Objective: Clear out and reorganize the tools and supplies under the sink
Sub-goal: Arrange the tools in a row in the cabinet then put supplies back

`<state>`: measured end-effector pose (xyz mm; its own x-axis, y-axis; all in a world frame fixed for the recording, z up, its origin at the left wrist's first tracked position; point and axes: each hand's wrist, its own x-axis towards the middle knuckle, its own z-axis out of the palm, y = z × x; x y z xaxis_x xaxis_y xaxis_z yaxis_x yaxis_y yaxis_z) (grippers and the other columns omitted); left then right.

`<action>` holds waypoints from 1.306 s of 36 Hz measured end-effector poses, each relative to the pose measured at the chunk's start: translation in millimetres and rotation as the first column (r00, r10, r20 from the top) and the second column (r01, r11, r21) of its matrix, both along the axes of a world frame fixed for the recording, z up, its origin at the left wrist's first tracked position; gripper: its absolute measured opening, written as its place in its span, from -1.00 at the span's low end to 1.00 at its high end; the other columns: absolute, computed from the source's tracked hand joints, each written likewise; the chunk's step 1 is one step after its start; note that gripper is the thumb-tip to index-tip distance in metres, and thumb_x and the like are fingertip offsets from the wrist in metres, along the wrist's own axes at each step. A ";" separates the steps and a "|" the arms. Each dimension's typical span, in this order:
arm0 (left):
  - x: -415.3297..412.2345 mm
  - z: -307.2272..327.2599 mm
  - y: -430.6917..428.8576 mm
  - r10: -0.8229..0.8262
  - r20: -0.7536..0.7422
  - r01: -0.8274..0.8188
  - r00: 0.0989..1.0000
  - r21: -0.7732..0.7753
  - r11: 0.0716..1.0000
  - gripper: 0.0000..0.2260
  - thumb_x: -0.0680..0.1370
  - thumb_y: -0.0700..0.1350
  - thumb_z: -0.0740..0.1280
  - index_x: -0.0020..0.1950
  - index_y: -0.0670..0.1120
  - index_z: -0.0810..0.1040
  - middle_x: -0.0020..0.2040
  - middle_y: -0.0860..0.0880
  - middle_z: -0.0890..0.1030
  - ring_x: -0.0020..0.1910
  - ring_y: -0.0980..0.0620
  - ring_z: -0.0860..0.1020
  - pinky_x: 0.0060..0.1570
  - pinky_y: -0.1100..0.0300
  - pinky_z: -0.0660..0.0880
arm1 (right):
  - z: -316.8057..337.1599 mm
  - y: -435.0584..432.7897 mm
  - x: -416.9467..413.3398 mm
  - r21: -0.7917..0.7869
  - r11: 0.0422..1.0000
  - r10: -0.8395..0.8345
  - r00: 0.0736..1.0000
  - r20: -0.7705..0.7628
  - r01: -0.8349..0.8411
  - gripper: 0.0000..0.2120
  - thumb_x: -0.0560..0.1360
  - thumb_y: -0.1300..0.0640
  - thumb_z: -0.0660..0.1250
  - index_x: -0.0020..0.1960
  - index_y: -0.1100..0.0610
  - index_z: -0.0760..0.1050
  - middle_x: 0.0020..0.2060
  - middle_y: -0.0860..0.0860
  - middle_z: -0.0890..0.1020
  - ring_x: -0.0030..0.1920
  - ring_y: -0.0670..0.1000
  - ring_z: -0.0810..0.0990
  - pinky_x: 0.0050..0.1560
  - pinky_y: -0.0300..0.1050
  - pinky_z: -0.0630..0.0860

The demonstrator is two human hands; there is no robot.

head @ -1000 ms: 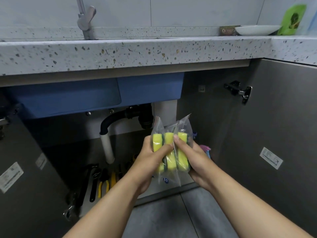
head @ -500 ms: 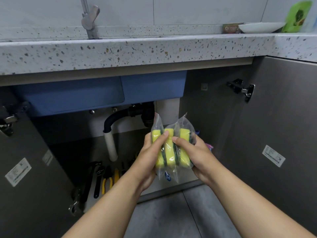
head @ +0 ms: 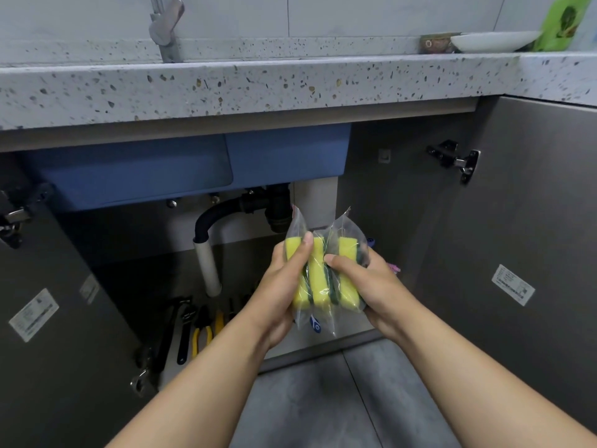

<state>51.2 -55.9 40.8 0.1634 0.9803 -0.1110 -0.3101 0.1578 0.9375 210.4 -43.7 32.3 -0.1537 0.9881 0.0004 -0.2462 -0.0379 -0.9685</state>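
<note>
head view: bagged sponges [head: 324,273] between left hand [head: 281,286] and right hand [head: 371,286]

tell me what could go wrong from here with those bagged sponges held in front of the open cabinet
1. The three bagged sponges are separate slick packets pinched between the left hand and right hand; one could slide out, probably onto the floor.
2. The pliers and wrenches lie loose on the cabinet floor at the left, so a packet set down there could snag or bury them.
3. The drain pipe hangs low, and a reach toward the back might knock it.
</note>
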 end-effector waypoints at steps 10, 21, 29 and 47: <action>8.5 -3.8 -4.7 -0.023 -0.015 0.024 1.000 0.043 0.999 -0.50 0.52 0.21 0.46 0.36 0.08 0.42 0.23 -0.04 0.67 0.19 -0.06 0.67 0.16 -0.21 0.62 | 3.2 -7.6 -10.3 -0.018 1.000 0.008 0.995 0.098 -0.007 -0.55 0.48 -0.20 0.43 0.31 -0.05 0.55 0.16 0.01 0.69 0.18 0.05 0.67 0.31 0.19 0.52; 17.9 -5.1 -4.2 0.197 -0.308 -0.158 0.931 0.149 0.976 -0.62 0.41 0.57 0.19 0.08 0.44 0.53 0.28 0.14 0.45 0.38 0.06 0.42 0.40 -0.09 0.42 | -8.3 -4.5 -20.0 -0.037 0.999 0.005 0.981 0.195 0.002 -0.13 0.16 -0.57 0.42 0.38 -0.24 0.38 0.16 -0.15 0.68 0.19 -0.08 0.65 0.36 0.10 0.47; 16.0 7.7 -4.8 -0.055 -0.202 0.068 0.978 0.061 0.996 -0.44 0.49 0.46 0.26 0.31 0.15 0.60 0.23 -0.02 0.68 0.20 -0.05 0.66 0.22 -0.17 0.59 | -4.5 -4.2 -6.6 0.116 0.980 -0.191 0.915 0.354 0.159 -0.26 0.25 -0.41 0.42 0.33 -0.15 0.35 0.07 -0.15 0.67 0.06 -0.17 0.67 -0.07 -0.30 0.60; 20.6 -36.2 17.7 0.019 0.242 0.004 0.970 -0.092 0.996 -0.66 0.63 -0.14 0.35 0.39 -0.18 0.53 0.27 -0.29 0.62 0.25 -0.29 0.61 0.23 -0.26 0.56 | 0.5 7.5 32.6 -0.164 0.986 0.075 0.922 0.380 -0.012 -0.04 0.25 -0.28 0.57 0.55 -0.19 0.22 0.36 -0.07 0.51 0.23 -0.08 0.60 0.10 -0.01 0.59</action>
